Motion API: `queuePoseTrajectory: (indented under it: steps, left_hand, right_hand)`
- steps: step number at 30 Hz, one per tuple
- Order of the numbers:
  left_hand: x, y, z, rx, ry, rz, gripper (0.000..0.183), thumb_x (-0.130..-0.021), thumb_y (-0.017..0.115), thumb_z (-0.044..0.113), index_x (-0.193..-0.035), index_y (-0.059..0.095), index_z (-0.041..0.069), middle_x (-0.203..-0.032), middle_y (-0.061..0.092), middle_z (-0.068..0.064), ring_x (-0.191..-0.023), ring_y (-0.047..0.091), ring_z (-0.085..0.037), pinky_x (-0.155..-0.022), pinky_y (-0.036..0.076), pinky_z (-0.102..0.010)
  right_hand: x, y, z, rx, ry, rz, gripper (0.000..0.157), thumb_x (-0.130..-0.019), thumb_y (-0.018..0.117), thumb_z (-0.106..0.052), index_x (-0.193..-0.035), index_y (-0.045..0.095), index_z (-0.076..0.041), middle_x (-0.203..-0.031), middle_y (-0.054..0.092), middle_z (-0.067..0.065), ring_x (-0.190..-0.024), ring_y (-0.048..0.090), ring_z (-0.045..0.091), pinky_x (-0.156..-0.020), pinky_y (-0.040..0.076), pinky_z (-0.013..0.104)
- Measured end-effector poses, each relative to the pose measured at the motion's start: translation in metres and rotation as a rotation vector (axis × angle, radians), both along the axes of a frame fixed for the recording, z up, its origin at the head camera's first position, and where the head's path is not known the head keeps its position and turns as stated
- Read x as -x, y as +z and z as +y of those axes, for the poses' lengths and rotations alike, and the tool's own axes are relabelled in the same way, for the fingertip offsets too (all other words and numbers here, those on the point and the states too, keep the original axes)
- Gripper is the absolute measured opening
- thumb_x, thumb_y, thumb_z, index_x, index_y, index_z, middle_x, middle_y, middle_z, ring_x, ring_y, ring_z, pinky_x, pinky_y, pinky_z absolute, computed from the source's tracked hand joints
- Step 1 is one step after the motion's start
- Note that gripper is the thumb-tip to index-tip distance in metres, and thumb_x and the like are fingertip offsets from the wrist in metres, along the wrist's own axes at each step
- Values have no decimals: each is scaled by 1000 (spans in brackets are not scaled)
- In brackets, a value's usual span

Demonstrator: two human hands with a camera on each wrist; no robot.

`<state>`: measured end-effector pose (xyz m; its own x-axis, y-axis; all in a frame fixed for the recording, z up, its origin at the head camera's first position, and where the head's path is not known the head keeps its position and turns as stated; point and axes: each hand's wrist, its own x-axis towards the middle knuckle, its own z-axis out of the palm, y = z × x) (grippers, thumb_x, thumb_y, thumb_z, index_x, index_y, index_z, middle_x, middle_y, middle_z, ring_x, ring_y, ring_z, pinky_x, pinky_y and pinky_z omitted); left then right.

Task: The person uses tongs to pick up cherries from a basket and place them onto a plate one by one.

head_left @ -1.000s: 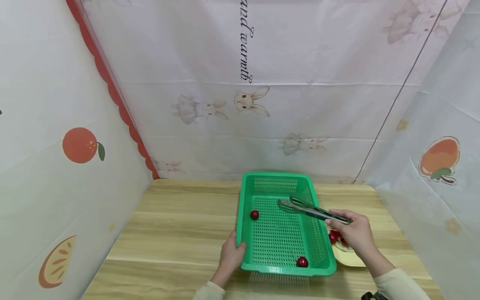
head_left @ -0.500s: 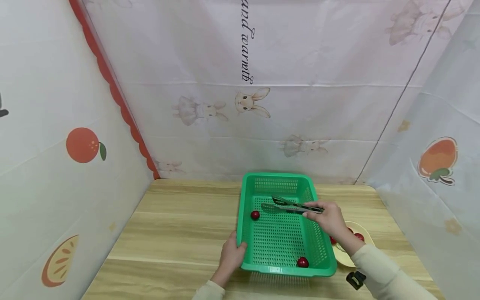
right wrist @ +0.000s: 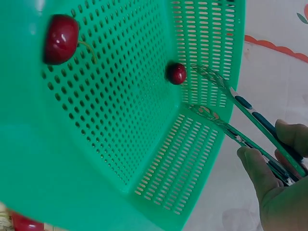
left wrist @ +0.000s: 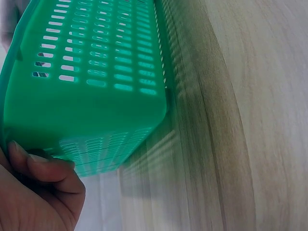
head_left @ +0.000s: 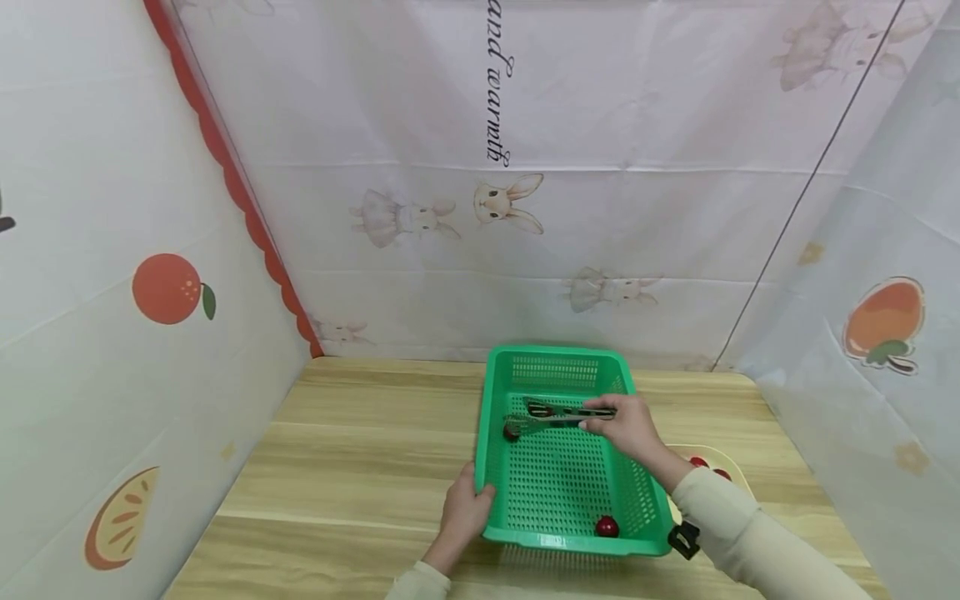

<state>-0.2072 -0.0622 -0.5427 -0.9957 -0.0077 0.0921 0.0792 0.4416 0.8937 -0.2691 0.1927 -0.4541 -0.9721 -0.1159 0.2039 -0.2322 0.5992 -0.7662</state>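
Note:
A green plastic basket [head_left: 551,546] with a perforated floor sits on the table. My left hand [head_left: 467,507] grips its left rim near the front corner, thumb over the edge; the left wrist view shows those fingers curled at the basket's wall [left wrist: 86,106]. In my right hand [head_left: 628,427] are tongs [right wrist: 250,113], held over the basket with their two arms apart. The tong heads are close by one cherry [right wrist: 177,73] near the left wall, partly covering it in the head view. Another cherry [head_left: 607,526], with a stem, lies at the front right corner inside.
To the right of the basket is a pale yellow plate [head_left: 731,462] holding several red cherries [head_left: 698,462], partly hidden by the right arm. Printed cloth walls [head_left: 420,308] enclose the wooden table [head_left: 337,467] at the back and sides.
My right hand has moved left over the basket, carrying the tongs from its right side to the cherry by the left wall. The left hand stays on the rim.

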Motion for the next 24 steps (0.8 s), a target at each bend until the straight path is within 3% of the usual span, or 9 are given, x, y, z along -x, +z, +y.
queuePoseTrajectory:
  steps: [3, 13, 18, 24]
  left_hand:
    - [0, 0, 0, -9, -5, -3, 35, -87, 53, 2, -121, 49, -8, -103, 60, -22, -82, 59, -27, -65, 50, -41]
    - [3, 2, 1, -4, -4, 15, 34, -86, 54, 2, -119, 50, -7, -100, 61, -19, -81, 59, -25, -64, 49, -41]
    - [3, 0, 2, -2, -2, 11, 34, -86, 55, 3, -119, 51, -6, -100, 62, -18, -82, 59, -25, -65, 49, -41]
    - [1, 0, 1, -6, 11, -7, 34, -86, 55, 3, -119, 51, -7, -99, 62, -18, -80, 59, -25, -64, 49, -40]
  right_hand:
    - [4, -1, -5, -6, 11, -1, 28, -77, 73, -5, -102, 68, 4, -99, 66, 17, -63, 57, 14, -56, 47, 31]
    - [12, -7, -10, -86, 48, 22, 30, -77, 73, -8, -104, 67, 2, -103, 65, 17, -87, 62, 28, -68, 51, 39]
    - [12, -9, -12, -102, 42, -6, 31, -77, 72, -6, -106, 67, 2, -102, 65, 16, -73, 63, 19, -61, 50, 35]
    - [10, -8, -18, -95, 67, -56, 34, -78, 72, -5, -111, 65, 3, -108, 63, 17, -76, 65, 20, -63, 52, 33]
